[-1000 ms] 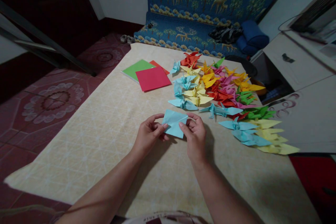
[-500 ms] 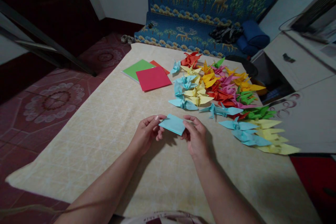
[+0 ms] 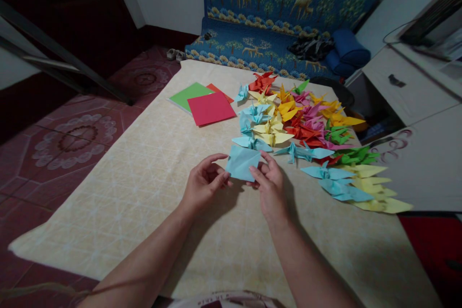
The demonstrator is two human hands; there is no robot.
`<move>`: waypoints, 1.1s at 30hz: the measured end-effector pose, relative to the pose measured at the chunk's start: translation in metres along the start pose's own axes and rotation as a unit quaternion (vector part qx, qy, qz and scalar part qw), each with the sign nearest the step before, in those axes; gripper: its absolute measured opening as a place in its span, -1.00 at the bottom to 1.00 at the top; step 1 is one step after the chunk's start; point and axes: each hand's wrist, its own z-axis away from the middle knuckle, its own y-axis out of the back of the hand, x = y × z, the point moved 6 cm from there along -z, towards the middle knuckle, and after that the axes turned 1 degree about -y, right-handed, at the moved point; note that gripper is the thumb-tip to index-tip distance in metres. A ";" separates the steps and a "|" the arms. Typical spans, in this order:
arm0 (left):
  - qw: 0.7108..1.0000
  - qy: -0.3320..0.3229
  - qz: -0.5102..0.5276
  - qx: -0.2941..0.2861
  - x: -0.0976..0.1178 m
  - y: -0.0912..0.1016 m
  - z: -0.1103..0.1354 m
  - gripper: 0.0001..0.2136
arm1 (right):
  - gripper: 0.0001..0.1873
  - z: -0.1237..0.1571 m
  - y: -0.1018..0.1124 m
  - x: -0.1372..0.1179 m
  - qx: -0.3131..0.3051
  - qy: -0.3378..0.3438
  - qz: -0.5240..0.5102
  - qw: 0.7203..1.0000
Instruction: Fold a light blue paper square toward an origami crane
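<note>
Pinching a squarish light-blue paper (image 3: 242,160) above the bench (image 3: 140,187) with left hand (image 3: 204,179) at the lower-left corner and right hand (image 3: 270,184) on the right edge, smack in between (no obvious long axis tbh).

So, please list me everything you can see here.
table: one, pale yellow cloth, centre
paper square: one, light blue, held over the table
paper cranes: many, multicoloured, table's right side
paper sheets: three visible, green, red, orange, table's far left
sofa: one, blue, behind the table
cushions: apparently two, blue, on the sofa
cloth: one, blackish, on the sofa
floor: one, reddish tiles, left
shoes: apparently two, pale, on the floor
metal frame: one, grey, left
door: one, dark, upper left
cabinet: one, white, right
red item: one, unidentifiable, lower right
shirt: one, pale, bottom
left hand: one, bare, paper square's left edge
right hand: one, bare, paper square's right edge
</note>
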 end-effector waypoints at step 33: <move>0.999 0.030 -0.041 0.008 0.001 -0.004 0.000 -0.66 | -0.76 0.009 -0.015 0.011 -0.121 -0.012 0.110 0.986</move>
